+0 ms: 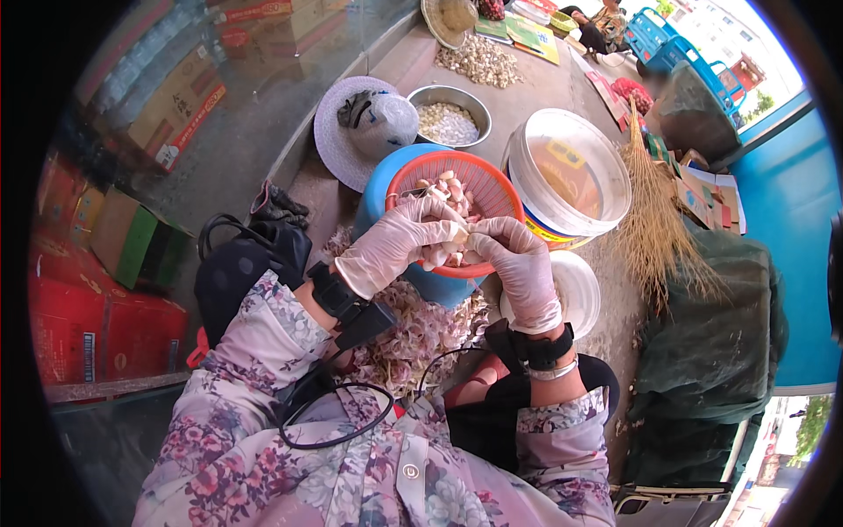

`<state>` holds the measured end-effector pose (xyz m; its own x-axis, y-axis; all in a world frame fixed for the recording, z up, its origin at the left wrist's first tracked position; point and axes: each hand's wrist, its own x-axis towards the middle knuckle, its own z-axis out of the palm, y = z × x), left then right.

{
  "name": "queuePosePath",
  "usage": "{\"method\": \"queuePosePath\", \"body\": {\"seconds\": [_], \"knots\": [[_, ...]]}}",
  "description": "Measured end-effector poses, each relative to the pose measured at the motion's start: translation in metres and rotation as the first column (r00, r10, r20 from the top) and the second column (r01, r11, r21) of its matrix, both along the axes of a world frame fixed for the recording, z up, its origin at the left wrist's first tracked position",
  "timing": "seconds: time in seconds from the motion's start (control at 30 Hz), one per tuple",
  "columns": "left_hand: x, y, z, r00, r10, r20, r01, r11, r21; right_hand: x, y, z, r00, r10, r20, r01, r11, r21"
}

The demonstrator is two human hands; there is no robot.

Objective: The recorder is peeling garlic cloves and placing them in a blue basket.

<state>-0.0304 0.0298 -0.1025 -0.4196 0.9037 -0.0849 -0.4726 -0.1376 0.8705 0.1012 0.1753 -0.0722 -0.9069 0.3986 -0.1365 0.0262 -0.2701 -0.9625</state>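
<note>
Both my hands wear thin, whitish gloves and meet over an orange plastic colander (pixel 509 191), which rests on a blue bucket (pixel 382 191). My left hand (pixel 402 244) pinches a pale garlic clove (pixel 459 235) between thumb and fingers. My right hand (pixel 520 267) touches the same clove from the other side with its fingertips. Pinkish, unpeeled garlic cloves (pixel 451 188) lie in the colander below. A steel bowl (pixel 484 109) behind it holds peeled cloves (pixel 448 124). Garlic skins (pixel 421 336) are heaped on the ground in front of me.
A large white bucket (pixel 573 178) and a white tub (pixel 583 290) stand at right, beside a twig broom (pixel 652 224). A sun hat (pixel 365 132) and dark gloves (pixel 280 205) lie at left. Garlic (pixel 479 60) is piled farther back; a person (pixel 602 29) sits beyond. Black cable loops across my lap.
</note>
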Motion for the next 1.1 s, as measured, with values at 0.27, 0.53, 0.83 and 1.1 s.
{"method": "queuePosePath", "body": {"seconds": [0.27, 0.53, 0.83, 1.1], "knots": [[0.003, 0.000, 0.000, 1.000, 0.002, -0.020, -0.003, 1.000, -0.015, 0.004, -0.006, 0.002, 0.999, -0.036, 0.039, 0.029, 0.985, 0.171], [0.008, -0.002, 0.003, 1.000, 0.001, -0.021, -0.002, 0.999, -0.053, 0.004, -0.012, -0.015, 0.996, -0.093, 0.010, 0.083, 0.927, 0.367], [0.013, 0.003, -0.004, 0.986, -0.003, 0.166, 0.011, 0.999, -0.049, 0.003, -0.011, -0.020, 0.988, -0.148, 0.043, 0.120, 0.911, 0.394], [0.033, 0.002, 0.001, 0.727, 0.284, -0.625, -0.375, 0.927, -0.016, 0.002, -0.003, -0.018, 0.972, -0.179, 0.151, 0.178, 0.984, 0.021]]}}
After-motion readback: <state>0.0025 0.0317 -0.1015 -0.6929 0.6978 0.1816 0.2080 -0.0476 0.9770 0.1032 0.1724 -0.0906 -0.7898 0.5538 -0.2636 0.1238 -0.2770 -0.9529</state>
